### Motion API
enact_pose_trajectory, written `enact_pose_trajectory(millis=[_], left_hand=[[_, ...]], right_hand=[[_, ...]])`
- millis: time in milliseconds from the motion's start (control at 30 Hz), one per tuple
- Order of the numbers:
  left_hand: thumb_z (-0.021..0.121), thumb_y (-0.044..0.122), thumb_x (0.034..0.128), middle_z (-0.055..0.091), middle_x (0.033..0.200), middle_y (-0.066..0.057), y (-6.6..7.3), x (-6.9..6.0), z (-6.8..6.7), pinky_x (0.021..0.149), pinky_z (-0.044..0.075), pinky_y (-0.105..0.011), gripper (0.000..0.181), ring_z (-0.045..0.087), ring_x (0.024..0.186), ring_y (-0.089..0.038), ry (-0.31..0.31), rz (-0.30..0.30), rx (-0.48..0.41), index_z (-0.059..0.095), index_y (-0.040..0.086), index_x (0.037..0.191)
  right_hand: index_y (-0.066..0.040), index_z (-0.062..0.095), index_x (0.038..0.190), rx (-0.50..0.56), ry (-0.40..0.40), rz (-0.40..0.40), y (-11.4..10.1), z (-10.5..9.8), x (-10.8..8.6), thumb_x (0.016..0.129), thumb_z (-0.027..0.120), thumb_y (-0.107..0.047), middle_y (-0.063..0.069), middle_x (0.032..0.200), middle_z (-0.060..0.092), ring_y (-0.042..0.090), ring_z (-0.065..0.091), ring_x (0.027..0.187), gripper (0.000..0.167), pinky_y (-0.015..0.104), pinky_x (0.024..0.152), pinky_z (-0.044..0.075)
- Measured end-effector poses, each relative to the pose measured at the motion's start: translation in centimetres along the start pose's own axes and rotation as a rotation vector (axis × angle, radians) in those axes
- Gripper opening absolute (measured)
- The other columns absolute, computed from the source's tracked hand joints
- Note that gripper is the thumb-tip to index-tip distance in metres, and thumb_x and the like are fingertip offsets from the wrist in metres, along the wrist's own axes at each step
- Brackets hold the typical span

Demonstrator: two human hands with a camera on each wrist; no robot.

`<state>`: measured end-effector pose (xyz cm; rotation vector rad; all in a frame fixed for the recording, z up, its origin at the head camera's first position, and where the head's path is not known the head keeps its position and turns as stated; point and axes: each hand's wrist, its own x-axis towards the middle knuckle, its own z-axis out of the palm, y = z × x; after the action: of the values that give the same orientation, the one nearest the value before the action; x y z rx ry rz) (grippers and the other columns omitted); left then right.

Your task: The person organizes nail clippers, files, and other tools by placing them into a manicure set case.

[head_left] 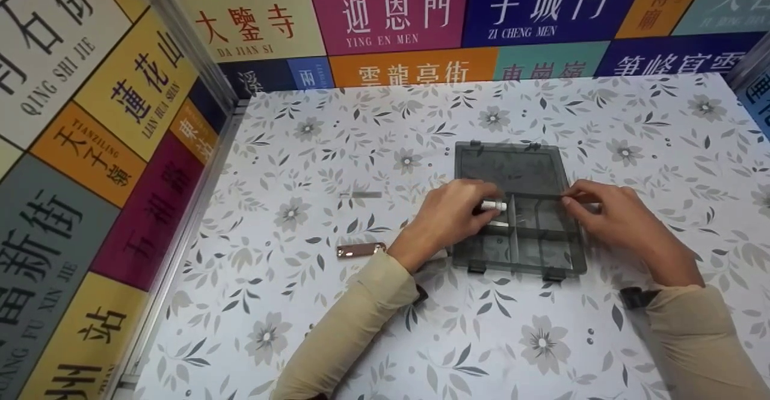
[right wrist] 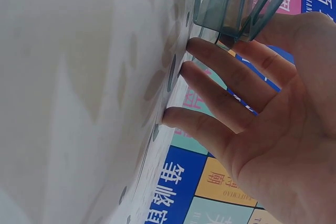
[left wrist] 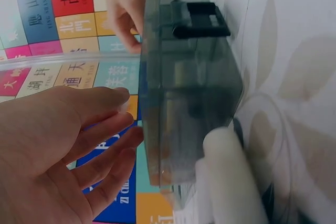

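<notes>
Your grey box (head_left: 541,232) lies well in from the table's (head_left: 337,328) left edge. Your right hand (head_left: 613,213) pinches its right rim; your left hand (head_left: 452,210), fingers loose, blocks some left compartments. Nail clippers (head_left: 358,250) lie by your left cuff (head_left: 385,280), a thin strip (head_left: 364,195) beyond.

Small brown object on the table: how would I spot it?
On the flowered table, find the left hand at the grey box. Left of that wrist lies the small object, brown with shiny ends, unlike the grey strip beyond.

Booth-like workspace — lettered walls (head_left: 388,12), flowered table (head_left: 361,147)
</notes>
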<state>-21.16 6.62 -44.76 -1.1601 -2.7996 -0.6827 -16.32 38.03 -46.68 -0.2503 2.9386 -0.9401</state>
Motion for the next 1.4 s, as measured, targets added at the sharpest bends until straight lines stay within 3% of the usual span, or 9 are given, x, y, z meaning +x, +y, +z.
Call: enact_pose_trajectory(millis=[233, 433, 667, 900, 1200, 1400], left_hand=[[0.074, 0.035, 0.1031, 0.081, 0.122, 0.013, 0.5, 0.1, 0.7, 0.087, 0.063, -0.035, 0.027, 0.071, 0.110, -0.013, 0.014, 0.045, 0.026, 0.078, 0.031, 0.130], [0.074, 0.032, 0.1034, 0.080, 0.126, 0.013, 0.9, 0.3, 1.1, 0.097, 0.060, -0.032, 0.027, 0.069, 0.116, -0.013, 0.008, 0.092, 0.040, 0.078, 0.031, 0.130], [0.076, 0.031, 0.1023, 0.079, 0.127, 0.013, 1.3, 0.4, 1.5, 0.095, 0.060, -0.028, 0.027, 0.069, 0.117, -0.012, -0.038, 0.080, 0.006, 0.078, 0.028, 0.129], [0.075, 0.034, 0.1031, 0.079, 0.128, 0.011, 1.7, 0.7, 2.1, 0.096, 0.059, -0.024, 0.027, 0.071, 0.115, -0.011, -0.038, 0.104, 0.014, 0.077, 0.027, 0.130], [0.074, 0.039, 0.1033, 0.077, 0.129, 0.011, 1.8, 0.7, 2.4, 0.098, 0.059, -0.024, 0.030, 0.072, 0.116, -0.011, -0.040, 0.101, 0.028, 0.076, 0.028, 0.131], [0.074, 0.037, 0.1037, 0.075, 0.136, 0.008, 1.7, 0.5, 2.4, 0.099, 0.060, -0.024, 0.038, 0.072, 0.120, -0.012, -0.051, 0.088, 0.020, 0.072, 0.027, 0.140]], right_hand=[[-0.011, 0.074, 0.124, 0.005, -0.010, 0.012, -0.1, 0.0, 0.1, 0.112, 0.059, -0.032, 0.024, 0.128, 0.077, 0.061, 0.069, 0.117, 0.028, 0.079, 0.102, 0.049], [-0.011, 0.074, 0.122, -0.012, 0.003, 0.006, -0.2, -0.1, 0.2, 0.112, 0.059, -0.032, 0.024, 0.126, 0.077, 0.060, 0.070, 0.117, 0.028, 0.077, 0.099, 0.052], [-0.011, 0.076, 0.120, -0.017, 0.044, -0.018, -0.1, 0.1, 0.1, 0.111, 0.062, -0.027, 0.022, 0.120, 0.080, 0.054, 0.073, 0.116, 0.023, 0.075, 0.098, 0.053], [-0.011, 0.076, 0.120, -0.011, 0.046, -0.015, -0.2, 0.1, 0.0, 0.111, 0.062, -0.028, 0.021, 0.120, 0.080, 0.051, 0.073, 0.118, 0.024, 0.074, 0.099, 0.054], [-0.010, 0.076, 0.119, -0.011, 0.044, -0.034, 0.0, 0.0, 0.0, 0.111, 0.061, -0.029, 0.023, 0.120, 0.080, 0.056, 0.072, 0.116, 0.025, 0.077, 0.098, 0.052], [-0.010, 0.075, 0.120, -0.006, 0.035, -0.021, 0.0, 0.1, 0.0, 0.112, 0.061, -0.029, 0.023, 0.122, 0.079, 0.057, 0.071, 0.117, 0.025, 0.078, 0.099, 0.051]])
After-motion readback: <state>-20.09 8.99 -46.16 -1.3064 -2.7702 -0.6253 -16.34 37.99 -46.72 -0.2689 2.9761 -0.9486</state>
